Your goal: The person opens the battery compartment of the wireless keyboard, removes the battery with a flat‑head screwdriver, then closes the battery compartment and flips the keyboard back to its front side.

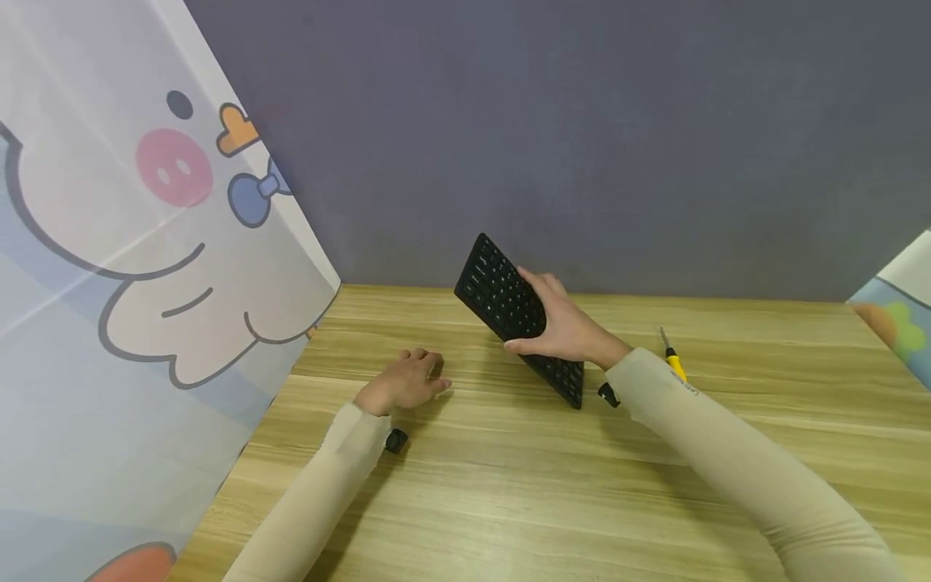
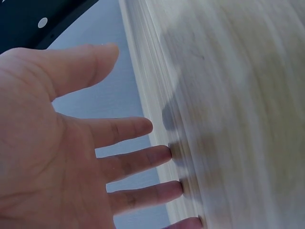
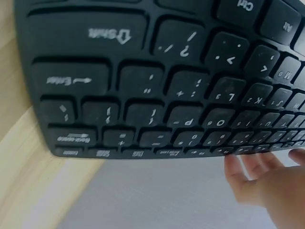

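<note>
My right hand point(image 1: 556, 323) grips a black keyboard point(image 1: 498, 287) by its long edge, thumb on one side and fingers toward the other. The keyboard is tilted, its upper left end raised and its lower right end close over the wooden table point(image 1: 480, 485). In the right wrist view, the white-lettered keys point(image 3: 186, 90) fill most of the picture and the fingers point(image 3: 236, 174) meet the far edge. My left hand point(image 1: 407, 380) is to the left of the keyboard, apart from it and holding nothing. Its fingers point(image 2: 138, 160) are spread, fingertips right at the tabletop in the left wrist view.
A screwdriver point(image 1: 675, 364) with a yellow and black handle lies on the table to the right, beyond the right forearm. A dark grey panel point(image 1: 582, 145) stands along the table's back edge. On the left hangs a cartoon-printed cloth point(image 1: 109, 364).
</note>
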`<action>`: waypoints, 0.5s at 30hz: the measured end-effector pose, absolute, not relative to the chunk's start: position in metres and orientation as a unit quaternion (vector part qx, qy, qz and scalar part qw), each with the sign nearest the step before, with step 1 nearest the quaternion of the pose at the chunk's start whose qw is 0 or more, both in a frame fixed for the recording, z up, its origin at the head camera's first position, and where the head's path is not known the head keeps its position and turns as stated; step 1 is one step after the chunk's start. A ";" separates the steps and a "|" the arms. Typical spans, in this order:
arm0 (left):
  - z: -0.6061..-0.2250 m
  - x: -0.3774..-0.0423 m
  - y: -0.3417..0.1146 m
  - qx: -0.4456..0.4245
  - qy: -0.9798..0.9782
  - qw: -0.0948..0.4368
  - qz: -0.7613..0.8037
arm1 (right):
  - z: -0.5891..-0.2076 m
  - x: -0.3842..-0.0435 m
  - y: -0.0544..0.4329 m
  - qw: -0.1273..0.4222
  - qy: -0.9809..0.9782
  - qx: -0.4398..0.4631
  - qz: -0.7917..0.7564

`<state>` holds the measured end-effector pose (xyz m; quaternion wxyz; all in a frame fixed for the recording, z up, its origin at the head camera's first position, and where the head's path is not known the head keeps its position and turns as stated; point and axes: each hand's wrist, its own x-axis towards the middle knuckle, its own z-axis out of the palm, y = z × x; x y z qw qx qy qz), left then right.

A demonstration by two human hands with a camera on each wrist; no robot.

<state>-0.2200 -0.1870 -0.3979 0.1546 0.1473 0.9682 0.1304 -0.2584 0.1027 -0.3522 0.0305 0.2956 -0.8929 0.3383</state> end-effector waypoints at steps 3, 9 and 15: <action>-0.398 -0.219 -0.187 0.151 0.968 0.153 0.130 | -0.352 -0.258 0.103 0.023 -0.888 0.295 0.353; -0.398 -0.219 -0.187 0.155 0.968 0.151 0.129 | -0.350 -0.259 0.102 0.024 -0.871 0.302 0.388; -0.399 -0.218 -0.188 0.151 0.967 0.152 0.136 | -0.349 -0.262 0.101 0.025 -0.861 0.307 0.405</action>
